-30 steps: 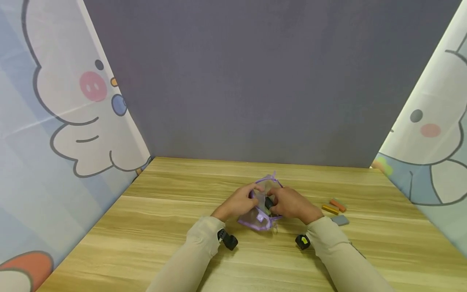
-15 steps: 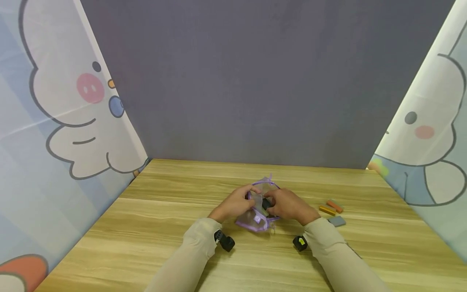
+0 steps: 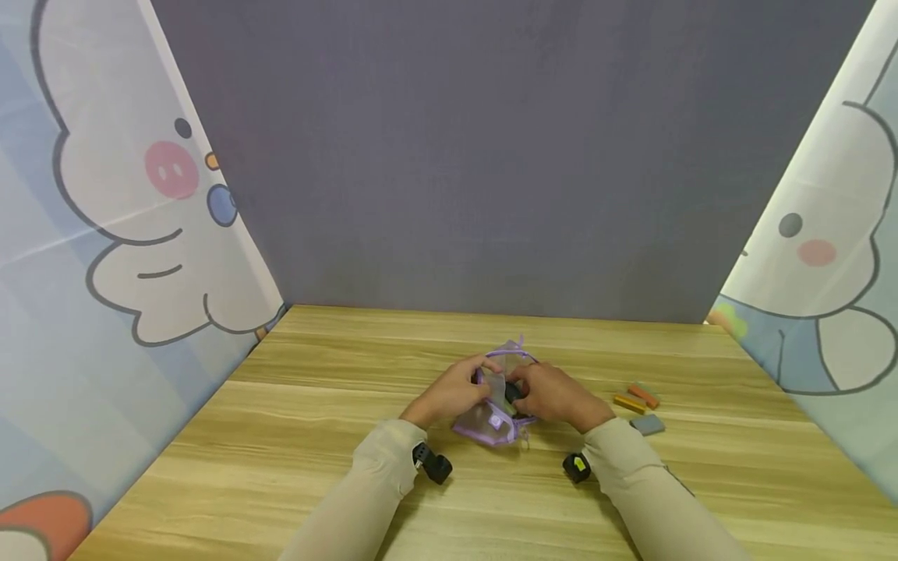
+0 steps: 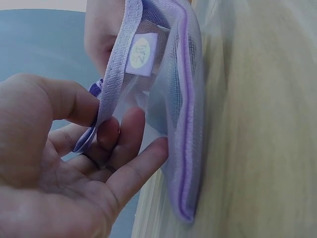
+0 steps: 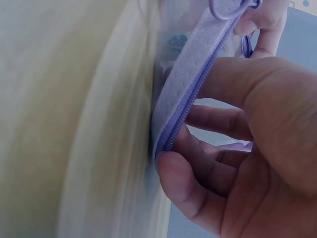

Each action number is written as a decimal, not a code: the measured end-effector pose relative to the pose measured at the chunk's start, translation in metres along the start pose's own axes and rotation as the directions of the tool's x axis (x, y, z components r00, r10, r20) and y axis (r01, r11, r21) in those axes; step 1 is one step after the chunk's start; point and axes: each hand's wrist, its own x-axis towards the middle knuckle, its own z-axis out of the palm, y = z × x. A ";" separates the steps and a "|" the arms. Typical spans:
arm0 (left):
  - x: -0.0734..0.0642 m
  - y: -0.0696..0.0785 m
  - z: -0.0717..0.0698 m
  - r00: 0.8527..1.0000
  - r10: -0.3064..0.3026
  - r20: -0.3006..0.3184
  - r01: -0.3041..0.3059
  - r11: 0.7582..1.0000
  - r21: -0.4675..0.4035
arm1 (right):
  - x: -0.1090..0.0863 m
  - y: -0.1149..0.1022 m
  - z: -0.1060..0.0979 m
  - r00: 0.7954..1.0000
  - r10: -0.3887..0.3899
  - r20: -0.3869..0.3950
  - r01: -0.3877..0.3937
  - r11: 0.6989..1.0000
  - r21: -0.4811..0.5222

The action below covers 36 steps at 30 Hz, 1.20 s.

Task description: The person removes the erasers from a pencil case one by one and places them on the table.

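A sheer mesh zip pouch (image 3: 479,427) with purple trim lies on the wooden table, its mouth held wide. My left hand (image 3: 459,387) pinches one zipper edge between thumb and fingers; in the left wrist view that hand (image 4: 74,148) has other fingers against the mesh. From the opposite side my right hand (image 3: 557,396) reaches into the mouth. A dark item (image 3: 514,392) shows beside its fingers. In the right wrist view the right hand's (image 5: 267,144) thumb and some fingers pass behind the zipper edge (image 5: 185,91), so their tips are hidden.
Right of the pouch lie an orange block (image 3: 644,395), a yellow block (image 3: 629,403) and a grey block (image 3: 648,424). A thin dark thing (image 3: 679,480) is partly hidden by the right sleeve. A dark panel (image 3: 449,171) stands behind the table (image 3: 337,374).
The head view shifts slightly, so the scene sits a little further left. Both hands stay at the pouch in nearly the same pose; the blocks keep their places.
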 end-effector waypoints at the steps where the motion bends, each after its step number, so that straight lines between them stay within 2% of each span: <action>1: 0.000 0.000 0.000 1.000 -0.001 0.000 0.001 1.000 0.000 | 0.000 0.000 0.000 1.000 -0.001 -0.001 0.001 1.000 0.002; 9: -0.002 -0.002 0.001 1.000 -0.004 -0.004 0.004 1.000 0.009 | 0.000 0.000 0.005 0.999 -0.028 -0.026 0.027 0.999 -0.021; 21: -0.002 -0.002 0.003 1.000 -0.017 -0.023 0.018 1.000 0.015 | -0.006 -0.006 -0.001 1.000 -0.008 -0.029 0.007 0.999 -0.051; 27: -0.001 -0.001 0.003 1.000 -0.010 -0.018 0.011 1.000 0.025 | -0.008 -0.007 -0.004 0.998 -0.050 -0.041 0.047 0.996 -0.073; 36: -0.002 -0.001 0.001 1.000 -0.028 -0.001 0.028 0.999 0.018 | -0.010 -0.007 -0.002 1.000 -0.002 -0.026 0.000 0.997 -0.072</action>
